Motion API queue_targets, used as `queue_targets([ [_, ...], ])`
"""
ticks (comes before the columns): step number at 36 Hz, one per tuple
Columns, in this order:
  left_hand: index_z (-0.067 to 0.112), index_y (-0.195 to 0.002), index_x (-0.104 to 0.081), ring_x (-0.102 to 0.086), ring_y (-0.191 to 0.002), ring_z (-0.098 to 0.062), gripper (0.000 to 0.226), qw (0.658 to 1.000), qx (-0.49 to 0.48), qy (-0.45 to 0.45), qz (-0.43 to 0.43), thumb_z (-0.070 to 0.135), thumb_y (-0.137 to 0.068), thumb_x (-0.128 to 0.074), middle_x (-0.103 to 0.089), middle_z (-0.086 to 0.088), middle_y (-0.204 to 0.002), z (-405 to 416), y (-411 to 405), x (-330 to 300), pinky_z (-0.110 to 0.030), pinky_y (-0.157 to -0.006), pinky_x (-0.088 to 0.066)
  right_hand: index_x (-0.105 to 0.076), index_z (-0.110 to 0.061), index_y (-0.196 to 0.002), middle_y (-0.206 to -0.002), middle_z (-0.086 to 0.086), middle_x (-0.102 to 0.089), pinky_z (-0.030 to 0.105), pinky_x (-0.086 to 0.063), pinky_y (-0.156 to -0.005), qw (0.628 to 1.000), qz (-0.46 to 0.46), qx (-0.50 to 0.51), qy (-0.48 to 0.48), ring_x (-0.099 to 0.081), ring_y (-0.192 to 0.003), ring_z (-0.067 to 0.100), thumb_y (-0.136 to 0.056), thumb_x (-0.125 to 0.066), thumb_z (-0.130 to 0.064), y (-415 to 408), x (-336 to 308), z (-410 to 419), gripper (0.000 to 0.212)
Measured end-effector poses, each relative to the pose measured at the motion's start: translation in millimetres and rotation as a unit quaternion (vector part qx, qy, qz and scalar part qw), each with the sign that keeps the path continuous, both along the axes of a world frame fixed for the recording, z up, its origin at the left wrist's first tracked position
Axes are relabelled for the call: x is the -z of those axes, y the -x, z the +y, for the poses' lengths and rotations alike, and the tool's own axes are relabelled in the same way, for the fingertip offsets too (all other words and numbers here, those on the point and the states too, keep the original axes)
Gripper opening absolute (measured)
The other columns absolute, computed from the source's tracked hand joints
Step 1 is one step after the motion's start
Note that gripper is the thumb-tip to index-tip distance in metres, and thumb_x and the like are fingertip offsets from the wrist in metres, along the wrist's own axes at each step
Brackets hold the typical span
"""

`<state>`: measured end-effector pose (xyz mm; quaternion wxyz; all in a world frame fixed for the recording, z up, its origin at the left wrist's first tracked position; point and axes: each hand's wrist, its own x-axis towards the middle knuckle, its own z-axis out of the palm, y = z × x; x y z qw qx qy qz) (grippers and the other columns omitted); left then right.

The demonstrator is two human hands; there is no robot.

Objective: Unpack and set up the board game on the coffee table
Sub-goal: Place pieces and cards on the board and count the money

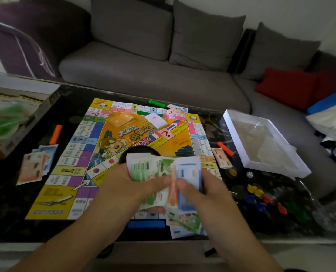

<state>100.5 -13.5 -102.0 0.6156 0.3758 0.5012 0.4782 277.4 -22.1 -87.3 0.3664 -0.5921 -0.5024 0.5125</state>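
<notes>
Both hands over near edge of game board (124, 146) on coffee table (10, 203): left hand (124, 179) clutches play-money wad (155, 169), right hand (198, 185) pinches blue bills.

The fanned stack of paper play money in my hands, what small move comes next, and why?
Probably peel off the blue notes pinched by the right hand from the paper play money held by the left hand and add them to the near pile; other sides already have piles.
</notes>
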Motion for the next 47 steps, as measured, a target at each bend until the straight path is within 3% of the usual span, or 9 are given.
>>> queue_targets([
  [7, 0.013, -0.094, -0.083, -0.079, -0.087, -0.037, 0.023, 0.997, -0.005, 0.054, -0.061, 0.014, -0.071, -0.084, -0.081, -0.016, -0.099, 1.9, -11.4, 0.1, -0.051, -0.07, -0.064, -0.075, -0.027, -0.1, -0.089, -0.011, -0.076, 0.024, -0.058, -0.068, 0.994, -0.051, 0.083, -0.041, -0.073, -0.081, 0.007, -0.097, -0.074, -0.022, -1.7, -0.6, 9.8, 0.006],
  [11, 0.009, -0.111, -0.074, -0.08, -0.089, -0.033, 0.04, 0.994, 0.001, 0.082, -0.073, 0.014, -0.072, -0.081, -0.081, -0.015, -0.101, 9.8, -10.6, -6.3, -0.048, -0.068, -0.065, -0.074, -0.02, -0.098, -0.091, -0.002, -0.08, 0.045, -0.067, -0.071, 0.985, -0.084, 0.139, -0.053, -0.079, -0.079, 0.017, -0.095, -0.074, -0.018, -34.0, -22.1, 41.8, 0.003],
  [17, 0.005, -0.118, -0.071, -0.079, -0.088, -0.038, 0.024, 0.986, -0.019, 0.141, -0.091, 0.011, -0.094, -0.068, -0.079, -0.022, -0.101, 26.3, -3.2, -8.0, -0.054, -0.066, -0.065, -0.072, -0.014, -0.096, -0.08, -0.002, -0.074, 0.02, -0.053, -0.045, 0.948, -0.268, 0.169, -0.029, -0.074, -0.058, 0.008, -0.093, -0.075, -0.009, -109.1, -14.3, 136.4, 0.006],
  [22, 0.006, -0.116, -0.071, -0.078, -0.09, -0.043, 0.024, 0.986, -0.027, 0.144, -0.078, 0.005, -0.093, -0.069, -0.078, -0.023, -0.103, 34.6, -0.6, -7.4, -0.058, -0.078, -0.061, -0.067, -0.006, -0.109, -0.099, 0.01, -0.068, 0.027, -0.051, -0.06, 0.886, -0.429, 0.174, 0.028, -0.067, -0.086, 0.02, -0.095, -0.071, -0.017, -155.6, 31.9, 199.7, 0.018],
  [28, 0.003, -0.111, -0.072, -0.079, -0.085, -0.04, 0.024, 0.988, -0.034, 0.133, -0.067, 0.006, -0.087, -0.074, -0.079, -0.021, -0.099, 39.2, -1.3, -11.9, -0.055, -0.064, -0.064, -0.063, -0.008, -0.096, -0.094, 0.01, -0.066, 0.037, -0.063, -0.081, 0.842, -0.525, 0.124, 0.027, -0.07, -0.085, 0.024, -0.096, -0.066, -0.019, -149.6, 50.7, 203.8, 0.011],
  [32, 0.005, -0.109, -0.074, -0.079, -0.083, -0.038, 0.025, 0.99, -0.041, 0.121, -0.062, 0.007, -0.084, -0.076, -0.08, -0.019, -0.097, 40.9, -3.2, -10.5, -0.054, -0.061, -0.064, -0.066, -0.007, -0.088, -0.09, 0.015, -0.073, 0.046, -0.065, -0.081, 0.879, -0.453, 0.146, 0.02, -0.072, -0.079, 0.025, -0.097, -0.065, -0.03, -148.7, 39.2, 189.4, 0.026],
  [36, 0.008, -0.108, -0.075, -0.079, -0.082, -0.037, 0.023, 0.991, -0.044, 0.11, -0.062, 0.007, -0.085, -0.078, -0.081, -0.016, -0.095, 41.5, -1.1, -8.9, -0.052, -0.062, -0.064, -0.074, -0.01, -0.103, -0.098, 0.013, -0.078, 0.047, -0.061, -0.084, 0.975, -0.158, 0.154, 0.015, -0.075, -0.088, 0.025, -0.092, -0.077, -0.018, -107.5, -17.5, 144.6, 0.013],
  [39, 0.01, -0.109, -0.076, -0.079, -0.085, -0.037, 0.025, 0.993, -0.044, 0.093, -0.054, 0.009, -0.084, -0.079, -0.081, -0.015, -0.097, 40.2, 2.7, -7.8, -0.055, -0.068, -0.064, -0.074, -0.008, -0.112, -0.105, 0.01, -0.08, 0.049, -0.057, -0.09, 0.998, 0.042, 0.027, 0.045, -0.077, -0.097, 0.029, -0.091, -0.071, -0.016, -56.2, -49.6, 103.8, 0.022],
  [47, 0.016, -0.108, -0.077, -0.08, -0.083, -0.036, 0.022, 0.994, -0.062, 0.067, -0.053, 0.014, -0.085, -0.079, -0.081, -0.013, -0.096, 30.7, 7.9, -8.9, -0.055, -0.074, -0.063, -0.079, -0.022, -0.11, -0.104, -0.004, -0.081, 0.051, -0.06, -0.096, 0.996, -0.048, -0.066, 0.033, -0.078, -0.096, 0.018, -0.099, -0.071, -0.017, 19.3, -24.3, 57.7, 0.015],
])
